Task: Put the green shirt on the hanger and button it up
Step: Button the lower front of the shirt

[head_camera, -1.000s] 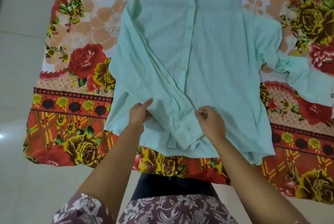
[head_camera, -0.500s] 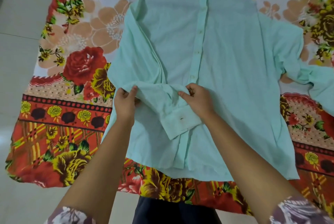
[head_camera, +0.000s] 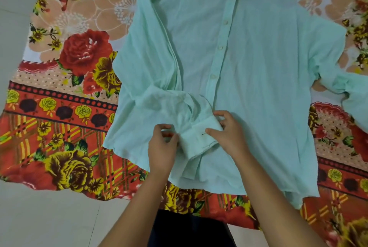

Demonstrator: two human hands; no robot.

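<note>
Blanket (head_camera: 65,107): floral, on floor (head_camera: 49,217).
Shirt (head_camera: 258,87): green, flat on blanket, front up, collar far, hem near.
Cuff (head_camera: 199,137): lies crosswise over lower front, between hands.
Right hand (head_camera: 231,133), left hand (head_camera: 162,147): each pinches one cuff end.

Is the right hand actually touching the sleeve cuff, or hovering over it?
Touching. The head view shows the right hand pinching the sleeve cuff between thumb and fingers, with no gap.
</note>
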